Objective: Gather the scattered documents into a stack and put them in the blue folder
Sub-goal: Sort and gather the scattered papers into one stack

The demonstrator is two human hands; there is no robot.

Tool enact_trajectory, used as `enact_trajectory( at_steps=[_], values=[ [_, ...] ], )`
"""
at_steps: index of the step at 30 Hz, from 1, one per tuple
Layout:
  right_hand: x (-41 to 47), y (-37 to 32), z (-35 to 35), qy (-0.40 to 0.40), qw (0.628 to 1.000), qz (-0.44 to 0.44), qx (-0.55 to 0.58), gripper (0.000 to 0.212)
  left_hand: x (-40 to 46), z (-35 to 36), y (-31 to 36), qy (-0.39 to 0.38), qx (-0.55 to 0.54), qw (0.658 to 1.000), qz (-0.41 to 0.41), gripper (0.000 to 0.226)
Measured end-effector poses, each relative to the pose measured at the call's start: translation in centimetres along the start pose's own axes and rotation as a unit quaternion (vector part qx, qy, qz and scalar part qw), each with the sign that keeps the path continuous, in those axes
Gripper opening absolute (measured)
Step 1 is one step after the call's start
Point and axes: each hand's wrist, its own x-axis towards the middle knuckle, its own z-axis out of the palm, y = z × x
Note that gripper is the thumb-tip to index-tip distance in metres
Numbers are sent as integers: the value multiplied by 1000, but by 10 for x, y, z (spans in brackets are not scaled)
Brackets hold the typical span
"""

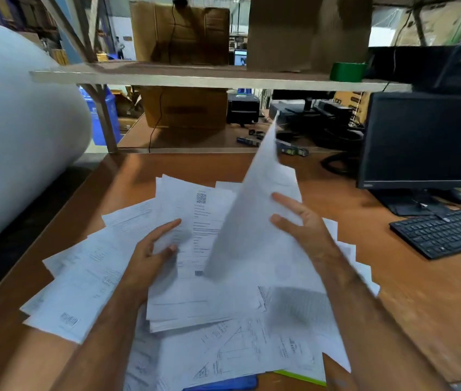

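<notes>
White printed documents (88,277) lie fanned over the brown table (421,292) in front of me. My left hand (150,255) holds a partial stack of sheets (195,300) at its left edge, thumb on top. My right hand (302,224) grips one sheet (254,198) and lifts it, blurred, so it stands tilted above the stack. A corner of the blue folder (223,383) shows at the bottom edge, mostly covered by papers, with a green edge (299,376) beside it.
A black monitor (426,136) and black keyboard (446,230) stand at the right. A large white roll (17,131) fills the left. A shelf (195,77) above the table's back holds cardboard boxes (184,35) and a green tape roll (346,71).
</notes>
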Motion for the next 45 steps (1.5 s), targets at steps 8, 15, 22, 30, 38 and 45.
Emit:
enact_trajectory(
  at_steps=[8,15,22,30,38,45],
  values=[
    [-4,49,44,-36,972,-6,-231,59,-6,6,16,-20,-71,996,-43,62],
    [-10,54,48,-90,988,27,-126,62,-11,16,33,22,-160,986,-50,44],
    [-4,58,64,-99,980,12,-170,64,-8,14,29,-64,-102,990,-77,50],
    [-6,61,73,-101,988,1,-118,54,-14,-1,18,-58,-93,992,-69,70],
    [3,75,92,0,937,-25,-350,47,-10,-18,-17,0,-48,995,-83,59],
    [4,77,45,-48,775,180,-604,77,-10,-32,-33,48,-61,993,-84,58]
  ],
)
